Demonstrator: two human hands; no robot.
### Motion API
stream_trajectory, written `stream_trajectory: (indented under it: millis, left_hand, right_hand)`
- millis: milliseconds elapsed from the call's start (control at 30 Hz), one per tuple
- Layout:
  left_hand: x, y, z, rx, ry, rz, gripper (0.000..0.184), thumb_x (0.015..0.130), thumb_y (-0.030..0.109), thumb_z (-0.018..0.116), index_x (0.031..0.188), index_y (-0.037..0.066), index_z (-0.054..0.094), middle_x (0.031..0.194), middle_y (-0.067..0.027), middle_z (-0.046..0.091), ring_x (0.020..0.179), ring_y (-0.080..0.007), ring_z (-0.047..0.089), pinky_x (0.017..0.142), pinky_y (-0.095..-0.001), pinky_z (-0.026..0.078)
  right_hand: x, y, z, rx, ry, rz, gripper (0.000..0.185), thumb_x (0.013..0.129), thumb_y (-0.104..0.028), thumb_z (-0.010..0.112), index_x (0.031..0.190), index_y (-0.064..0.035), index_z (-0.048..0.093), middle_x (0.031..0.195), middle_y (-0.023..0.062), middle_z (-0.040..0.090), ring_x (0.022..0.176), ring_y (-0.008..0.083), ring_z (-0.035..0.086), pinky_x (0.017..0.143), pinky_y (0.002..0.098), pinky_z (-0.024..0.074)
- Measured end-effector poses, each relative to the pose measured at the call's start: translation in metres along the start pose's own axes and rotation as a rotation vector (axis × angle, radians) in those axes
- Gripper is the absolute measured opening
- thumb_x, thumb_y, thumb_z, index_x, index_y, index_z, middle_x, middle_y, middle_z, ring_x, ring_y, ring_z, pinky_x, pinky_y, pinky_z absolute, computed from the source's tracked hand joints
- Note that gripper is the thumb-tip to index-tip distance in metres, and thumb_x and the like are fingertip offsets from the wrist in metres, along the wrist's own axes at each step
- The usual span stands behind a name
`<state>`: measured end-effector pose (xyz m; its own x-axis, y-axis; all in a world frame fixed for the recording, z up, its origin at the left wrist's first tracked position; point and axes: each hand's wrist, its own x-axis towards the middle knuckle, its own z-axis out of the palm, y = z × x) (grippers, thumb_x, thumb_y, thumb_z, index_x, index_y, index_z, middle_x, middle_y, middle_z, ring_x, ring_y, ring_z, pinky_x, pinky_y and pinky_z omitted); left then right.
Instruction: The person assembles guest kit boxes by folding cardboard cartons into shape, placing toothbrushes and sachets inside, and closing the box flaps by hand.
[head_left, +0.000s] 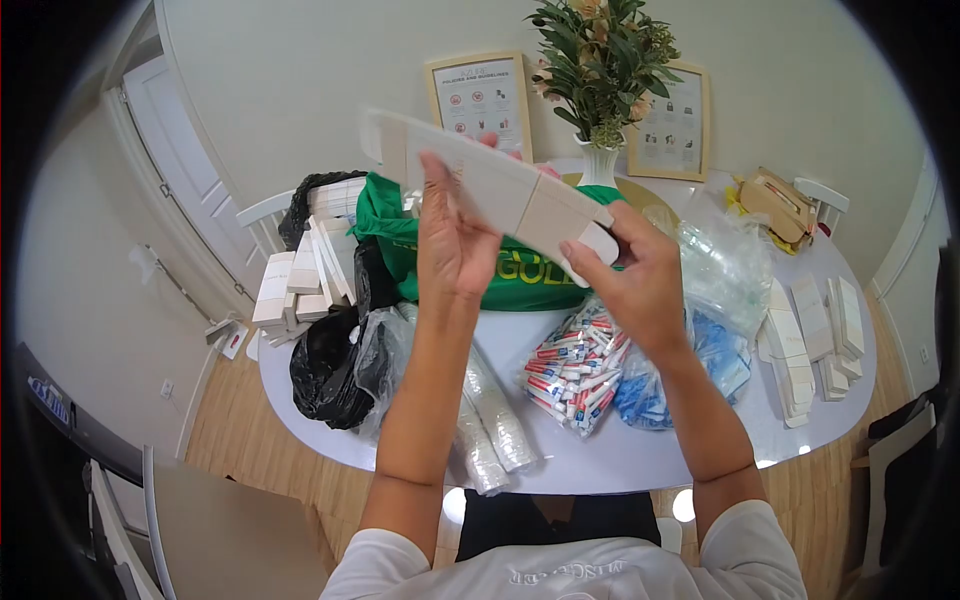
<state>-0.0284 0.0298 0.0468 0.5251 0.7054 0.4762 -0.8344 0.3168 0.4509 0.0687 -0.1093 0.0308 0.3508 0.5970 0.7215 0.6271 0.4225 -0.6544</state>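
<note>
A long cream carton [500,195] with printed lettering and small end flaps is held up at a slant above the table. My left hand [455,235] grips it near the middle, thumb on the near face and fingers mostly hidden behind. At its lower right end, my right hand [640,275] pinches the carton beside a white tuck flap. Behind the carton is a green bag [390,225] with yellow lettering. Below my hands lies a clear bag of small red, white and blue toothpaste tubes [580,365], next to a bag of blue packets [685,380].
Stacked cartons [295,285] and black plastic bags [330,365] crowd the left side. Clear-wrapped rolls [500,415] lie in front. More flat cartons [790,350] rest at right. A flower vase [600,160] and framed signs [480,95] stand at the back.
</note>
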Motion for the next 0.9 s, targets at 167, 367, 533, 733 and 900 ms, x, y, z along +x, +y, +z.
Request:
stream_trajectory:
  millis: [167, 367, 533, 733, 900]
  left_hand:
    - [-0.021, -0.009, 0.019, 0.03, 0.108, -0.164, 0.077, 0.076, 0.05, 0.068, 0.116, -0.008, 0.038, 0.102, -0.0165, 0.051, 0.1, -0.0301, 0.052, 0.093, -0.0606, 0.041]
    - [-0.021, 0.003, 0.018, -0.037, 0.03, -0.389, 0.044, 0.085, 0.037, 0.059, 0.107, 0.001, 0.049, 0.09, -0.012, 0.059, 0.077, -0.022, 0.061, 0.078, -0.0391, 0.054]
    - [-0.023, -0.004, 0.025, 0.011, 0.007, -0.338, 0.047, 0.085, 0.041, 0.059, 0.102, -0.002, 0.051, 0.089, -0.0105, 0.059, 0.075, -0.0208, 0.062, 0.072, -0.0349, 0.055]
    - [-0.017, -0.005, 0.008, -0.102, -0.01, -0.44, 0.047, 0.086, 0.037, 0.059, 0.111, -0.001, 0.046, 0.088, -0.0145, 0.06, 0.078, -0.0273, 0.062, 0.079, -0.043, 0.053]
    - [-0.034, -0.028, 0.033, 0.154, 0.186, -0.198, 0.037, 0.084, 0.032, 0.063, 0.106, 0.003, 0.054, 0.088, -0.0102, 0.059, 0.078, -0.0197, 0.06, 0.072, -0.0328, 0.052]
  right_hand:
    - [-0.015, -0.004, 0.015, -0.508, -0.003, -0.426, 0.052, 0.064, 0.0, 0.071, 0.115, -0.0057, 0.061, 0.081, 0.0094, 0.05, 0.072, 0.0223, 0.053, 0.066, 0.0287, 0.046]
    - [-0.005, -0.009, 0.0, -0.197, -0.234, -0.356, 0.049, 0.062, -0.021, 0.079, 0.106, -0.0031, 0.065, 0.093, 0.0089, 0.051, 0.091, 0.0237, 0.051, 0.076, 0.0318, 0.0451]
    - [-0.002, -0.009, -0.004, -0.375, -0.185, -0.446, 0.04, 0.065, -0.017, 0.077, 0.102, -0.0031, 0.067, 0.088, 0.0071, 0.055, 0.084, 0.0214, 0.054, 0.071, 0.0313, 0.0473]
    - [0.0, 0.0, 0.001, -0.459, -0.011, -0.775, 0.037, 0.068, -0.019, 0.072, 0.102, -0.0058, 0.063, 0.083, 0.0047, 0.058, 0.077, 0.0202, 0.056, 0.064, 0.0327, 0.0479]
    - [-0.001, -0.008, 0.005, -0.703, 0.055, -0.61, 0.038, 0.063, -0.007, 0.066, 0.1, -0.0057, 0.061, 0.092, 0.0055, 0.059, 0.081, 0.0215, 0.057, 0.062, 0.032, 0.048]
